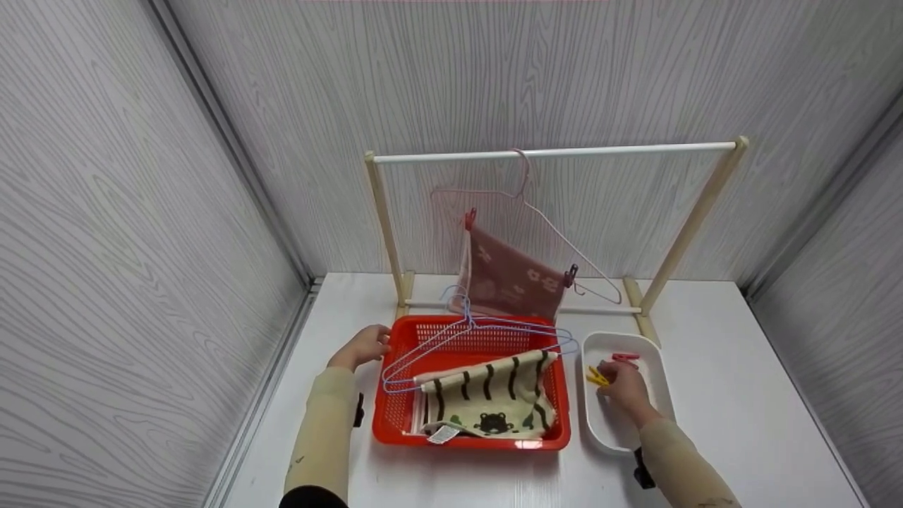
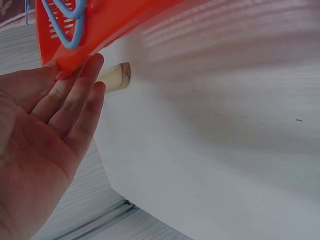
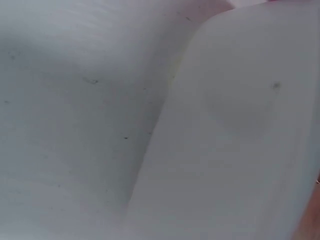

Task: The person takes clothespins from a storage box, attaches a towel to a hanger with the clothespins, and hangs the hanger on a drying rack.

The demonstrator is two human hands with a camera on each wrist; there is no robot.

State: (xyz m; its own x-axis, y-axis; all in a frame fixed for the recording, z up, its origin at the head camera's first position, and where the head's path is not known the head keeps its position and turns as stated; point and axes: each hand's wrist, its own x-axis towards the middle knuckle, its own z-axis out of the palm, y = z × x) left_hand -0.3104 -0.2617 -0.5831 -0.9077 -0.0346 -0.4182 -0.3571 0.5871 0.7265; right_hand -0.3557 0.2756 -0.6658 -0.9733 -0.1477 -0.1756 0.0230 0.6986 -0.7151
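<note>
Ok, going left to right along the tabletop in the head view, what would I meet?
Left hand → red basket → white tray; within the tray's outline, yellow clothespin → right hand.

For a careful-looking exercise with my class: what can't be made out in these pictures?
Head: print on the white label, too small.
Head: floor of the red basket under the striped cloth, hidden by it.
Left wrist: much of the red basket, cut off by the top edge.
Right wrist: part of the white tray, cut off below.
</note>
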